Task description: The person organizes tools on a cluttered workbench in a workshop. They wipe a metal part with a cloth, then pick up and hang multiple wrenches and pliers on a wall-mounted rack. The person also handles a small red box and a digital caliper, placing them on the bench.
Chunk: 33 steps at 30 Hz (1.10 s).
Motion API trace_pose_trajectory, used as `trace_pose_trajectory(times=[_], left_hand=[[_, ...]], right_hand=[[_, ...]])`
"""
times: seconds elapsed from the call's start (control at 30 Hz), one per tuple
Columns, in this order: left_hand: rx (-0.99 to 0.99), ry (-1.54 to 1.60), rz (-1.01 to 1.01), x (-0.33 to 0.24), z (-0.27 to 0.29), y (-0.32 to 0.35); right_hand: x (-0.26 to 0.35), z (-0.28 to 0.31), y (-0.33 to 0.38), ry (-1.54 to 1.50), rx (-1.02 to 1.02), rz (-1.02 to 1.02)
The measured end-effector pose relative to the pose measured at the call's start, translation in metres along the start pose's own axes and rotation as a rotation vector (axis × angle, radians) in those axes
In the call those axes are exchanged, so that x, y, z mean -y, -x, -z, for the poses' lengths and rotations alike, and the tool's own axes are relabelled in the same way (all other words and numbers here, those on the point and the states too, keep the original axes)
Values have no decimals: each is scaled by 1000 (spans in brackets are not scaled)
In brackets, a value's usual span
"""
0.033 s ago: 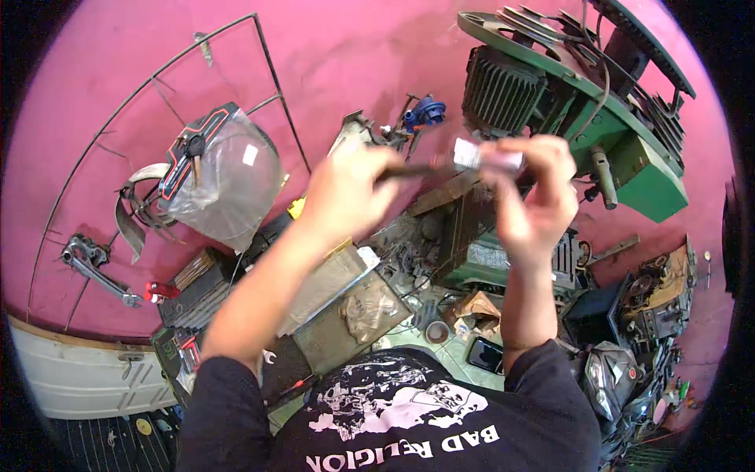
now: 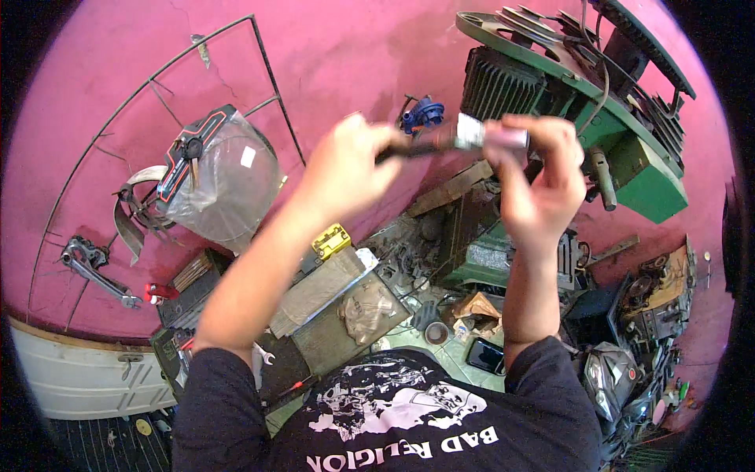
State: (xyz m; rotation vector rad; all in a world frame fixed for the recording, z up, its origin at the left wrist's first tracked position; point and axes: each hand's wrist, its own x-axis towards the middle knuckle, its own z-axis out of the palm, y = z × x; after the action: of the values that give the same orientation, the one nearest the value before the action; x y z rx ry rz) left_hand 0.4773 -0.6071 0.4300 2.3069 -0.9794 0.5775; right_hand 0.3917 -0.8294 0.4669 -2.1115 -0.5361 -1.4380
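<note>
Seen from above, a person's two bare hands are raised in front of a pink wall, both closed on one slim rod-shaped tool held level between them. The left hand is curled into a fist around the tool's dark handle end. The right hand pinches the tool's other end between thumb and fingers, where a short silver and pinkish sleeve shows; what the tool is cannot be told, as it is blurred.

Just behind the tool, toward the wall, sits a small blue part. To the right of the tool and above it stands a green machine with a dark ribbed block and cables on top. Below the tool, a cluttered surface carries greasy metal parts, a small yellow block, a flat metal tray with a crumpled clear bag, and a torn brown paper scrap.

Well to the left of the tool, a grey plastic-wrapped cover with a black and red trim leans on the wall, inside a thin curved wire frame. Farther left lies a metal bracket.

The person wears a dark long-sleeved shirt with a pale print.
</note>
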Motion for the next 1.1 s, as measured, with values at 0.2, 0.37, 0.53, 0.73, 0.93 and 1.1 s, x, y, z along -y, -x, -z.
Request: trace_pose_trajectory(times=[0.2,0.37,0.53,0.73,0.93,1.1], left_hand=[[398,82,155,83,-21,-121],[419,58,231,171,-91,-133],[502,188,328,210,-127,-126],[551,138,344,217,-149,-124],[578,50,210,234,-147,-124],[557,92,254,223,-147,-118]], right_hand=[[-72,-97,-51,116,-29,-137],[-121,-176,-28,105,152,-269],[-129,-198,-13,169,214,-327],[-145,-218,3,173,209,-338],[-131,-223,-2,94,296,-457],[-130,-216,1,139,297,-532]])
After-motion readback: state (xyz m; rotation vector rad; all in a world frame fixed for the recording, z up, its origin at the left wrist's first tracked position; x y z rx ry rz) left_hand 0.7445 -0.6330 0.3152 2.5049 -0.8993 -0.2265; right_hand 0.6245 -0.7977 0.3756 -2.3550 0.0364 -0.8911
